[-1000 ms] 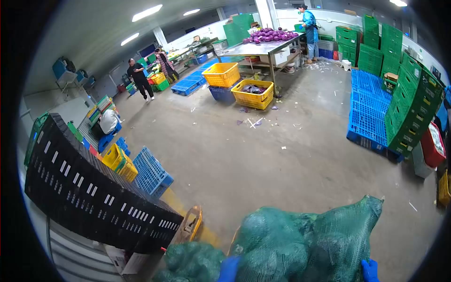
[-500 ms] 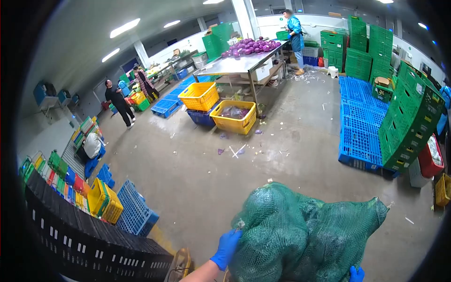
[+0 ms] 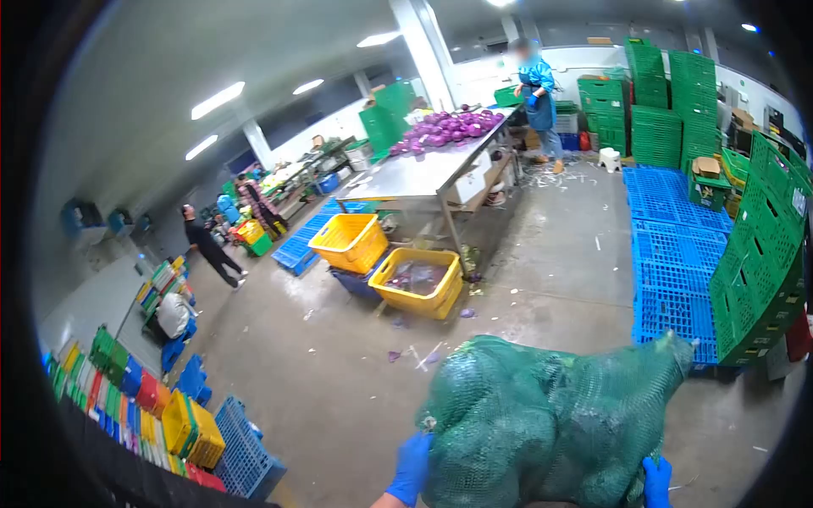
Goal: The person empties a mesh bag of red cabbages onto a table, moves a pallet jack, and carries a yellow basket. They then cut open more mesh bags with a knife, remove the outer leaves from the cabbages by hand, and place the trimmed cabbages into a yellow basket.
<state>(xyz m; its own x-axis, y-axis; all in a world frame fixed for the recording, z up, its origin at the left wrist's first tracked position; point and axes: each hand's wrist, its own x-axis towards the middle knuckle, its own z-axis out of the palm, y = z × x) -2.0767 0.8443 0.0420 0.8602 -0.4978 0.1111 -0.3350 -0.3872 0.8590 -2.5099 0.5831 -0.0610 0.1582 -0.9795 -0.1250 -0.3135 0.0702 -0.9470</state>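
Note:
A bulging green mesh sack (image 3: pixel 517 415) fills the lower middle of the head view, right in front of me. Large rounded lumps press against its netting, but I cannot make out the produce inside. My left hand (image 3: pixel 411 470), in a blue glove, is closed on the sack's left side. On the lower right side, my blue-gloved right hand (image 3: pixel 657 483) grips the netting. The sack hides part of the fingers of both hands. Its gathered end points up to the right.
Ahead stands a metal table (image 3: pixel 406 176) with purple cabbages (image 3: pixel 445 131); yellow crates (image 3: pixel 415 284) sit before it. Blue pallets (image 3: pixel 673 254) and stacked green crates (image 3: pixel 758 254) line the right. A person in a blue apron (image 3: pixel 542 110) stands by the table. Scraps litter the floor.
The table, yellow crates and pallets appear lower and closer as my view moves forward and tilts. The sack stays between my hands. The person by the table has turned somewhat.

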